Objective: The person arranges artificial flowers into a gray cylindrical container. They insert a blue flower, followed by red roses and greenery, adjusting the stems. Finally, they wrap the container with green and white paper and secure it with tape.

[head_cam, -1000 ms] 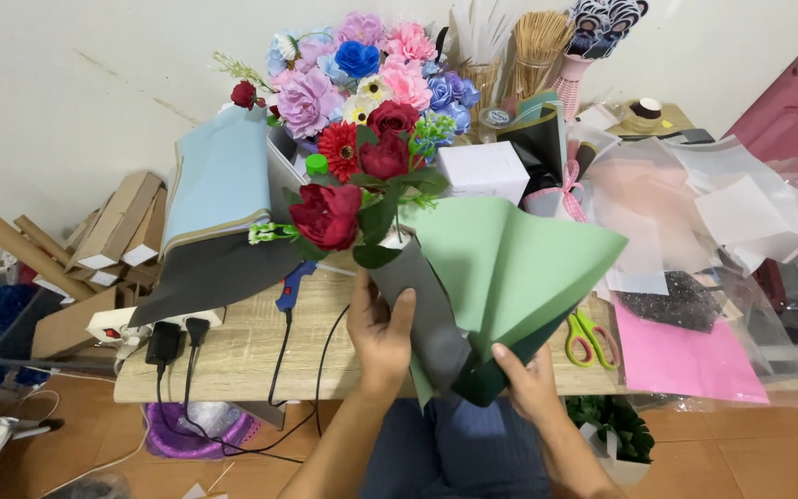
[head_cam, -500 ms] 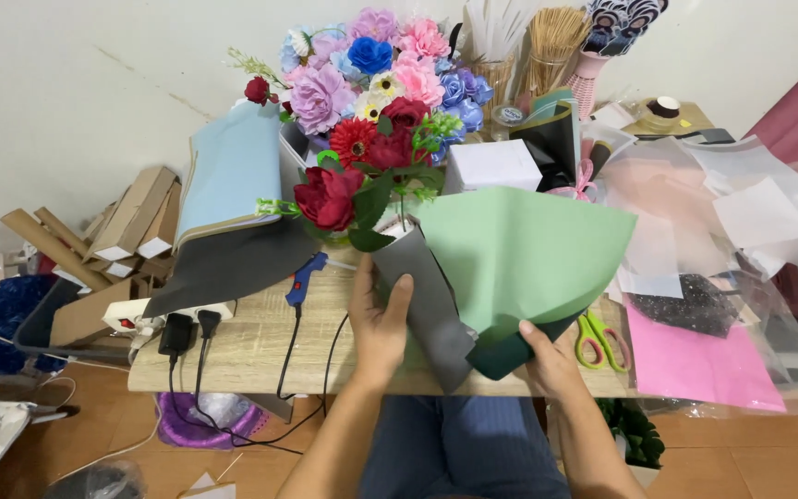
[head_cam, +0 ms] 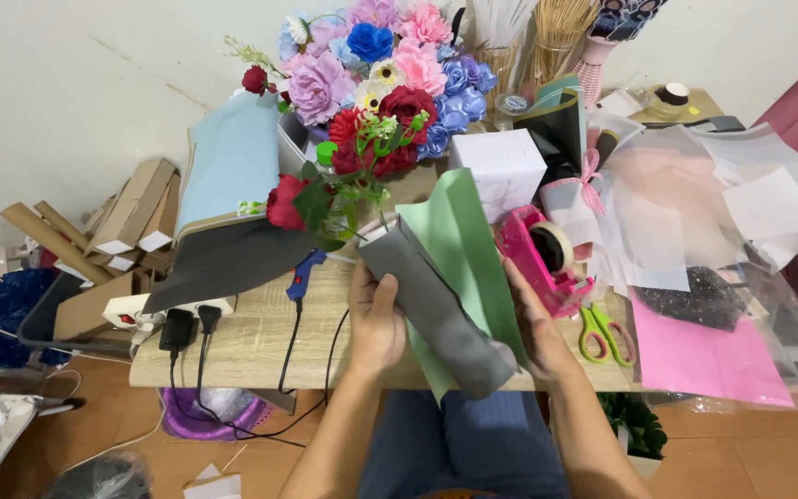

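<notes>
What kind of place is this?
Probably a flower-craft worktable: a heap of artificial flowers, loose wrapping sheets, a pink tape dispenser, and both hands folding green and grey paper around red blooms.

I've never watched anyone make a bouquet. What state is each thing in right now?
Wrapping paper: rolled around the stems, grey outside, green inside.
Red flowers: sticking out of the wrap's top.
Left hand: gripping the wrap.
Right hand: pressing the wrap's edge.
Tape dispenser: loaded, untouched.
Scissors: lying closed.

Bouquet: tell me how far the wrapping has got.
Done: the grey paper is rolled round the stems of the red flowers. In hand: the left hand grips that roll while the right hand presses the green paper against it. Left: the green paper stands open, and nothing ties the wrap; the tape dispenser sits unused.
</notes>
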